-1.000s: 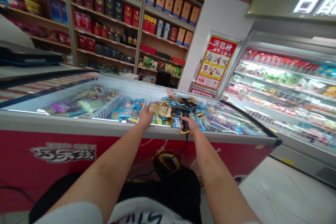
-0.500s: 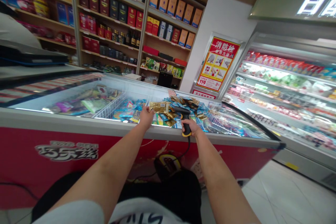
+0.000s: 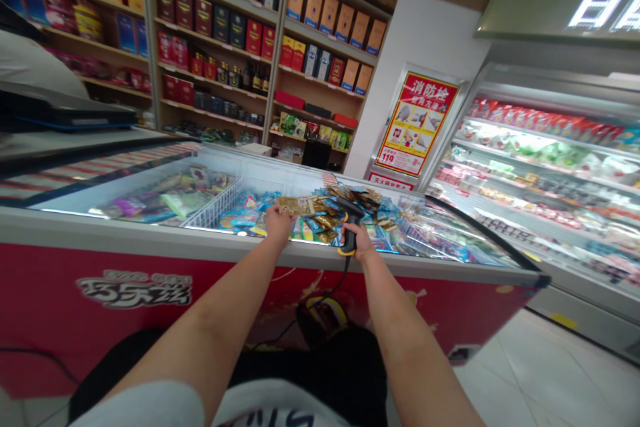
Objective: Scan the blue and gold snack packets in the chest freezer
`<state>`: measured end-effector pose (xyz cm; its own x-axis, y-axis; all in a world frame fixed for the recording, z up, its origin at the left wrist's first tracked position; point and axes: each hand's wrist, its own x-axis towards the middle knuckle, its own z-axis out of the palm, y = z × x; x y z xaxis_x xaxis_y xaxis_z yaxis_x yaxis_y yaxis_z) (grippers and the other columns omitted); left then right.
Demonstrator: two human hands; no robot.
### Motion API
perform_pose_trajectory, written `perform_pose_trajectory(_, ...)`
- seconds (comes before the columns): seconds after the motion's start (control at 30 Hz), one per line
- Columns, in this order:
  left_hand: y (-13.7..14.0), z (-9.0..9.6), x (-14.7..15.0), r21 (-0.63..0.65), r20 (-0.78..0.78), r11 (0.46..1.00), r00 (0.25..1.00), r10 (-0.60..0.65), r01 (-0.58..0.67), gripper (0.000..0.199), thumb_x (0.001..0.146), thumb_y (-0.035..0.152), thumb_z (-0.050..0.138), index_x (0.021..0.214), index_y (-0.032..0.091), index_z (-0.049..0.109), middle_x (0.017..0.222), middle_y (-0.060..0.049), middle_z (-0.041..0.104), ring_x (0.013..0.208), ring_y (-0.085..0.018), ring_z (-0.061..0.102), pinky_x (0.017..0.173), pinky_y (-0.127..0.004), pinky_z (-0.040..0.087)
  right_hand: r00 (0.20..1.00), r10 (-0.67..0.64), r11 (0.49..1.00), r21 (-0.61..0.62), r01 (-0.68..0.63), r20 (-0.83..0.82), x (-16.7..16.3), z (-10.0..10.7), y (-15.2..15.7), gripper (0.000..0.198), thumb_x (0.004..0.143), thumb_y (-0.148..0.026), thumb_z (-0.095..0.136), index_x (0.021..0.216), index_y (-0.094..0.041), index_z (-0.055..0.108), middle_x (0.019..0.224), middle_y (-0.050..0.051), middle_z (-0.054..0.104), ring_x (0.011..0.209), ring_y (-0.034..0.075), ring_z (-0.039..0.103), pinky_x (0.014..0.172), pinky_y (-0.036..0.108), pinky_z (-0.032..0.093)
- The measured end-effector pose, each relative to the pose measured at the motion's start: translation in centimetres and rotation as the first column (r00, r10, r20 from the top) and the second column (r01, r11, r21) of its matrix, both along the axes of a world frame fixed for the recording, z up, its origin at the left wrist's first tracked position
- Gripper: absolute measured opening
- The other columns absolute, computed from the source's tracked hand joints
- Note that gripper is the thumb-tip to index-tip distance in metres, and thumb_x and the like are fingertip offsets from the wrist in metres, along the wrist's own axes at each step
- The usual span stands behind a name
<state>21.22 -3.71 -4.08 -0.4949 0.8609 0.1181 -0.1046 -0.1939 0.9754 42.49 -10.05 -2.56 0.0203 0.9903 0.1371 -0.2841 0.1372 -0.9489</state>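
My left hand (image 3: 279, 223) pinches the near end of a gold packet (image 3: 300, 205), which lies flat-side up above the chest freezer's front edge. A black and yellow barcode scanner (image 3: 349, 240) is gripped by its handle in my right hand (image 3: 361, 240), its head tilted up toward the left and over the packets. Its cable hangs down the front of the freezer. Around both hands, blue and gold packets (image 3: 360, 195) lie in a loose heap. What is printed on the held packet is too small to read.
The red chest freezer (image 3: 220, 250) spans the front, with a white wire basket divider (image 3: 213, 207) and bagged goods (image 3: 170, 197) to the left. Shelves of boxes (image 3: 215, 60) stand behind. At the right is a lit refrigerated display (image 3: 545, 147); a black device (image 3: 75, 110) sits at far left.
The scanner has shifted slightly left and its head has turned, with my right hand around it. The gold packet stays in my left hand and has tilted a little.
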Motion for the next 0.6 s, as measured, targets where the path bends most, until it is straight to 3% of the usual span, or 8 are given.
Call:
perform_pose_trajectory(0.13, 0.0, 0.4, -0.5, -0.035, 0.071, 0.992, 0.99, 0.123, -0.121, 0.03, 0.094, 0.018, 0.044, 0.123, 0.018, 0.041, 0.121, -0.015, 0.058, 0.084, -0.015, 0.069, 0.065, -0.027, 0.055, 0.999, -0.036, 0.999, 0.02, 0.037, -0.035, -0.9, -0.3, 0.1, 0.035, 0.056, -0.034, 0.071, 0.084, -0.017, 0.059, 0.051, -0.004, 0.059, 0.037, 0.012, 0.051, 0.036, 0.022, 0.038)
perform_pose_trajectory(0.27, 0.2, 0.7, -1.1, -0.143, -0.013, 0.962, 0.972, 0.233, -0.233, 0.035, 0.095, 0.018, 0.036, 0.13, 0.018, 0.034, 0.123, -0.018, 0.056, 0.095, -0.02, 0.068, 0.066, -0.029, 0.052, 0.999, -0.039, 0.999, 0.035, 0.039, 0.006, -0.6, -0.7, 0.0, 0.031, 0.057, -0.034, 0.072, 0.08, -0.017, 0.059, 0.052, -0.003, 0.06, 0.038, 0.013, 0.052, 0.037, 0.023, 0.038)
perform_pose_trajectory(0.43, 0.3, 0.6, -1.4, -0.275, -0.168, 0.883, 0.924, 0.344, -0.379, 0.042, 0.092, 0.023, 0.044, 0.132, 0.018, 0.033, 0.126, -0.02, 0.054, 0.104, -0.025, 0.063, 0.073, -0.036, 0.049, 0.996, -0.034, 0.999, 0.029, 0.031, 0.088, -0.7, -0.8, -0.2, 0.025, 0.058, -0.033, 0.071, 0.071, -0.017, 0.057, 0.051, -0.001, 0.059, 0.036, 0.012, 0.051, 0.036, 0.024, 0.039)
perform_pose_trajectory(0.5, 0.3, 0.5, -1.4, -0.297, -0.232, 0.876, 0.919, 0.319, -0.379, 0.042, 0.093, 0.028, 0.042, 0.132, 0.017, 0.033, 0.127, -0.021, 0.054, 0.106, -0.026, 0.062, 0.075, -0.037, 0.049, 0.996, -0.033, 0.999, 0.025, 0.031, 0.089, -0.9, -0.7, -0.3, 0.026, 0.058, -0.033, 0.071, 0.074, -0.017, 0.057, 0.051, -0.002, 0.059, 0.036, 0.012, 0.05, 0.036, 0.024, 0.039)
perform_pose_trajectory(0.6, 0.2, 0.3, -1.4, -0.252, -0.399, 0.924, 0.901, 0.172, -0.288, 0.041, 0.092, 0.027, 0.041, 0.132, 0.016, 0.037, 0.125, -0.02, 0.056, 0.107, -0.026, 0.062, 0.077, -0.036, 0.048, 0.996, -0.029, 0.999, 0.03, 0.027, 0.081, -1.0, -0.5, -0.6, 0.031, 0.058, -0.033, 0.071, 0.08, -0.017, 0.058, 0.052, -0.003, 0.059, 0.036, 0.012, 0.05, 0.036, 0.024, 0.04)
